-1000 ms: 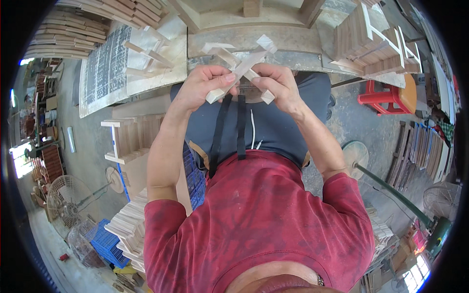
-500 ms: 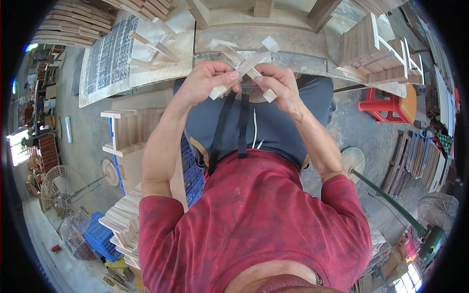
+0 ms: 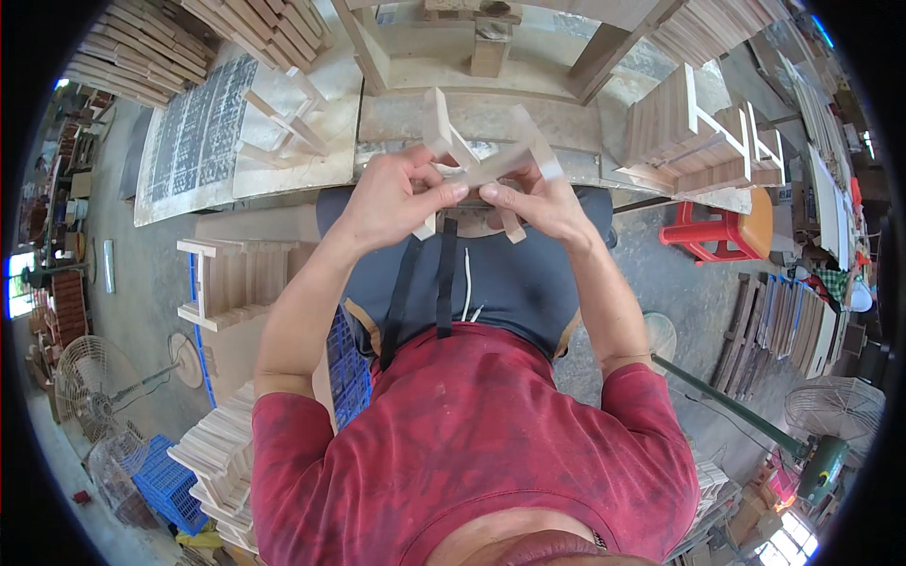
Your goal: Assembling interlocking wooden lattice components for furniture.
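My left hand (image 3: 389, 200) and my right hand (image 3: 547, 209) hold a small crossed frame of pale wood strips (image 3: 505, 162) between them, above my lap at the bench's near edge. The fingers of each hand are closed round the strips, thumbs on top and close together. The strips cross near my thumbs, and short end blocks stick up beyond my fingers. Motion blurs the right part of the frame, so how its strips join cannot be made out. On the bench to the left lies a similar wooden frame (image 3: 297, 121).
Stacked wooden frames (image 3: 684, 137) stand on the bench at right; more wooden frames (image 3: 241, 278) are stacked at my left. Wood strips (image 3: 142, 57) are piled at far left. A red stool (image 3: 703, 231) and floor fans (image 3: 90, 382) stand around me.
The wooden frame has turned in my hands, its strips and end blocks now standing at different angles. My thumbs have come closer together. The whole view has shifted slightly.
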`<state>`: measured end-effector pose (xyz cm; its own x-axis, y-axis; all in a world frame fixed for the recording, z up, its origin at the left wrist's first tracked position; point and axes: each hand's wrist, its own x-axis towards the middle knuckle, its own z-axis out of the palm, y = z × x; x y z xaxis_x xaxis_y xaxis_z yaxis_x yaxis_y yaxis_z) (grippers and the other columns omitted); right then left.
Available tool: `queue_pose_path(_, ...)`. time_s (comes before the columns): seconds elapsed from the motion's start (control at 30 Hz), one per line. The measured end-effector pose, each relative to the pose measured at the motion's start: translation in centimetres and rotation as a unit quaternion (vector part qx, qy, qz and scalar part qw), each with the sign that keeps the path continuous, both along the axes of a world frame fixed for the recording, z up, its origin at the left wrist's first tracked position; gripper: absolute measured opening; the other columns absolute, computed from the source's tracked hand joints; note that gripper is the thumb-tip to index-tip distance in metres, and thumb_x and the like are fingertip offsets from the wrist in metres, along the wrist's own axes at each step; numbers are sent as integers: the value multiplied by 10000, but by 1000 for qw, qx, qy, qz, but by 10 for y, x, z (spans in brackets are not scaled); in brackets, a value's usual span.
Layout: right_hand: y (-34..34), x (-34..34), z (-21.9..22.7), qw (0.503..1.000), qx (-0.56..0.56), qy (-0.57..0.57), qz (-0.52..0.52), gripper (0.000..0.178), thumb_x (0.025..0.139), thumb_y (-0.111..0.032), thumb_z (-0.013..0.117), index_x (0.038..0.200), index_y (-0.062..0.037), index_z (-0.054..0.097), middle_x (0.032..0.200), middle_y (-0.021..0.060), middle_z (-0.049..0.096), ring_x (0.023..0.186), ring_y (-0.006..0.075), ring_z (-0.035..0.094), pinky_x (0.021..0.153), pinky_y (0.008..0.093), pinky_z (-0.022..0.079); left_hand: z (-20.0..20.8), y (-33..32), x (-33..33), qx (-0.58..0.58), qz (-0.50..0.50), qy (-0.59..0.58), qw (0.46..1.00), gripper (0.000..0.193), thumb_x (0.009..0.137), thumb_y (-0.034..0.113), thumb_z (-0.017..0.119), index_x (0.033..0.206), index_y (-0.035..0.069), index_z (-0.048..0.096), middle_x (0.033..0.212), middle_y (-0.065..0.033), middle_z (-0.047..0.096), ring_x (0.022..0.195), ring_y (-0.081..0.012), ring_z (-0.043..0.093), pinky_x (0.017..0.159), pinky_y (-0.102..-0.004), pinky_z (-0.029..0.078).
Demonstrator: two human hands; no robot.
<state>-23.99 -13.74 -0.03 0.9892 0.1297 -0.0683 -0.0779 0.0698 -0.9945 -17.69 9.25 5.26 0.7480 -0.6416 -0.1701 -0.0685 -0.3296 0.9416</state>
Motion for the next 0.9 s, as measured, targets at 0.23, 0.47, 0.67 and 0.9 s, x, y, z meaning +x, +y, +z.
queue_pose_path(0.23,9,-18,7,996,43,-20,-69,443,852,-128,846,1207,22,628,985,85,738,863,132,679,753,300,563,8,-3,-21,-21,27,-161,986,379,858,217,809,1120,-22,676,792,-81,722,684,-154,650,618,-309,501)
queue_pose_path(0.47,10,-24,18,997,-22,-64,-38,307,818,-136,867,1041,15,720,915,63,730,844,122,670,741,290,548,7,2,-33,-66,64,-139,986,421,780,219,866,1103,0,709,954,-139,739,898,-238,690,822,-352,538)
queue_pose_path(0.67,15,-31,16,998,44,-20,-50,329,810,-145,878,1046,17,715,898,47,722,819,106,647,718,266,519,1,1,-43,-127,98,-104,982,406,761,218,883,1086,29,729,972,-102,737,976,-263,679,1109,-432,393)
queue_pose_path(0.9,14,-34,28,998,-12,-38,-49,318,809,-136,876,1061,2,741,960,53,724,785,79,614,686,246,497,3,-3,-47,-143,115,-143,973,406,740,146,887,1089,27,718,1002,-113,742,929,-293,721,1235,-436,253)
